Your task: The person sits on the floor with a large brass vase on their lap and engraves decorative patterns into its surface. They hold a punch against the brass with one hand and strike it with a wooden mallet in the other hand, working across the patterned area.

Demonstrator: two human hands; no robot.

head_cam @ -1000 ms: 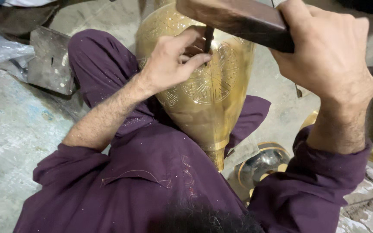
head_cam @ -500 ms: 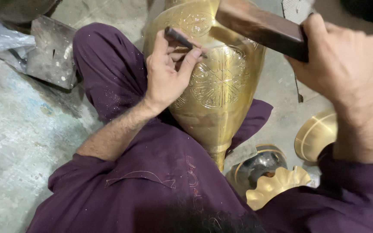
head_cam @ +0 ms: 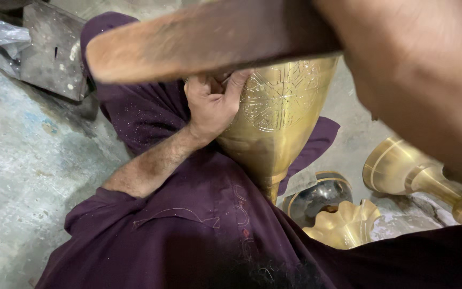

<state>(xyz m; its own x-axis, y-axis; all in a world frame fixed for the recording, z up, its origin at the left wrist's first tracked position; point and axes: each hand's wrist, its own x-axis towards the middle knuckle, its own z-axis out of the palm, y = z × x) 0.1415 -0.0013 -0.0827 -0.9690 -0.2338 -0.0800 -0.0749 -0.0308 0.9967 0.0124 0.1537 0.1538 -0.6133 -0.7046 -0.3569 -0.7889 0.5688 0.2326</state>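
Brass vase (head_cam: 282, 115) propped tilted across the lap, narrow foot pointing down toward the body, wide body up under the hands. Engraved on the near face already: a round star-and-line medallion with lettering-like bands below, cut clean and bright. Smooth and bare lower down toward the stem, so by the look of it only part of the surface worked, much plain metal left; far side hidden, extent there impossible to tell.

Left hand (head_cam: 212, 104) pressed against the vase's upper left flank, fingers (head_cam: 201, 88) curled in tight around something small and mostly hidden, probably a chisel, tip out of sight behind the mallet. Right hand (head_cam: 429, 80) huge and blurred close to the lens, apparently closed on the handle of a wooden mallet (head_cam: 209, 40), grip itself not visible. Mallet raised, apart from the vase, head reaching left above the left hand. Judged mid-stroke in an engraving pass, not near a finish.

Around: purple garment (head_cam: 188, 214) beneath, grey concrete floor (head_cam: 22, 176) to the left, dark metal block (head_cam: 54, 53) at upper left. To the right, on the floor, a scalloped brass piece (head_cam: 346, 222), a dark round bowl (head_cam: 316, 198) just behind it, a second brass vessel (head_cam: 407, 171) lying on its side.
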